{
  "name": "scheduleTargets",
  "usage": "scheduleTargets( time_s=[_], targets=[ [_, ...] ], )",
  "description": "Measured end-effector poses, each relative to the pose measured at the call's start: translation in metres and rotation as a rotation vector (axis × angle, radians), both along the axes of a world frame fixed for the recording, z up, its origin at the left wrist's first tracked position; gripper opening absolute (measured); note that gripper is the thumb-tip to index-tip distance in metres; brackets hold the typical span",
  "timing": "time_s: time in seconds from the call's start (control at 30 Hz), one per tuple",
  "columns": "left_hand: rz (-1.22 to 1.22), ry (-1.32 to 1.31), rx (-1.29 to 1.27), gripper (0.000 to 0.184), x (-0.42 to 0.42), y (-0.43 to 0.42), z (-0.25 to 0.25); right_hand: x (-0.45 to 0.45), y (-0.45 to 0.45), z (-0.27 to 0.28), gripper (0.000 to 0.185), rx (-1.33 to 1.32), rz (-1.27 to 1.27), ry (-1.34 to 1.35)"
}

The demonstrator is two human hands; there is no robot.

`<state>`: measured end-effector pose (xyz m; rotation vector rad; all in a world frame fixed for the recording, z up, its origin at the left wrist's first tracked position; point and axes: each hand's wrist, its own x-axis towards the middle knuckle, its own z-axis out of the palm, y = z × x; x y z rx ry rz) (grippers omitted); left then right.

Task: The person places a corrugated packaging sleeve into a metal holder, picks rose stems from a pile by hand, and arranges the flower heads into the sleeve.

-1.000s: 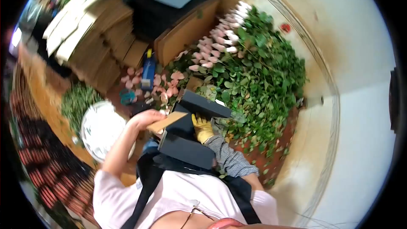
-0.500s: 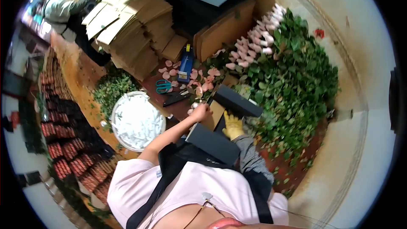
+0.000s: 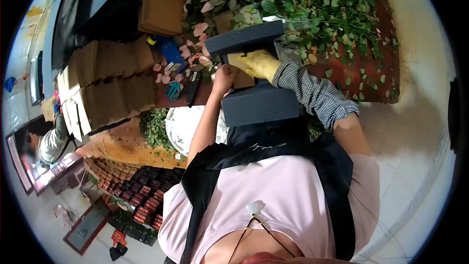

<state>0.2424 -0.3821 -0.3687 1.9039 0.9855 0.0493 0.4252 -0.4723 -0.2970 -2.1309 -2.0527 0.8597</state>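
Just in front of our black apron, the near ridged board stands at the desk edge, and beyond it lies the brown card, between that board and the far ridged board. Our bare left hand is curled at the card's left end; whether it pinches the card we cannot tell. Our gloved right hand lies over the card's right part, fingers stretched out rather than clenched. We judge the card light and stiff enough to keep flat, likely to crease under a hard squeeze, and best taken by its edges; the ridged boards look light and springy, their grooves giving some grip but easily dented, so we would hold them with a broad palm. The two boards rise like trough walls around the card, though we cannot see whether they are one piece. Beside our left forearm, below the desk, sits a round white basket with white contents, too washed out to name. Farther over the desk we find teal scissors, a blue dispenser and a stack of folded cardboard; away on the floor, dark packs showing red stand in rows.
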Motion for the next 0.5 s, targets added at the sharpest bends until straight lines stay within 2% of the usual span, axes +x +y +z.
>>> scheduleTargets(
  time_s=[0.03, 0.07, 0.1, 0.17, 0.2, 0.27, 0.3, 0.37, 0.43, 0.47, 0.5],
  targets=[
    [-0.010, 0.045, -0.050, 0.037, 0.002, 0.002, 0.010, -0.002, 0.003, 0.009, 0.039, -0.084, 0.033, -0.060],
    [0.036, -0.073, -0.029, 0.037, 0.001, -0.004, 0.013, 0.001, 0.004, 0.020, 0.057, -0.110, 0.056, -0.003],
    [0.033, -0.065, -0.038, 0.037, -0.004, -0.007, 0.010, 0.000, 0.001, 0.015, 0.058, -0.007, 0.027, -0.011],
    [0.004, 0.018, 0.135, 0.036, 0.002, -0.007, 0.004, -0.001, 0.013, 0.030, 0.066, -0.300, 0.061, -0.061],
    [0.019, -0.068, 0.154, 0.038, 0.004, -0.009, 0.007, -0.004, 0.013, 0.018, 0.071, -0.305, 0.118, -0.147],
    [-0.144, 0.090, 0.331, 0.037, 0.002, -0.010, 0.017, -0.007, 0.010, 0.005, 0.079, -0.329, 0.221, -0.270],
    [-0.235, 0.147, 0.463, 0.037, 0.000, -0.009, 0.024, -0.008, 0.009, -0.002, 0.076, -0.334, 0.229, -0.297],
    [-0.413, 0.380, 0.397, 0.034, 0.012, -0.003, 0.076, -0.009, 0.006, -0.023, 0.074, -0.282, 0.263, -0.390],
    [-0.369, 0.122, -0.070, 0.034, 0.016, 0.007, 0.086, -0.009, 0.001, -0.047, 0.068, -0.172, 0.250, -0.422],
    [-0.345, -0.004, -0.348, 0.032, 0.017, 0.010, 0.069, -0.012, 0.007, 0.006, 0.053, -0.323, 0.249, -0.367],
    [-0.390, 0.024, -0.447, 0.034, 0.020, 0.014, 0.054, -0.013, 0.004, 0.042, 0.038, -0.293, 0.184, -0.333]
  ],
)
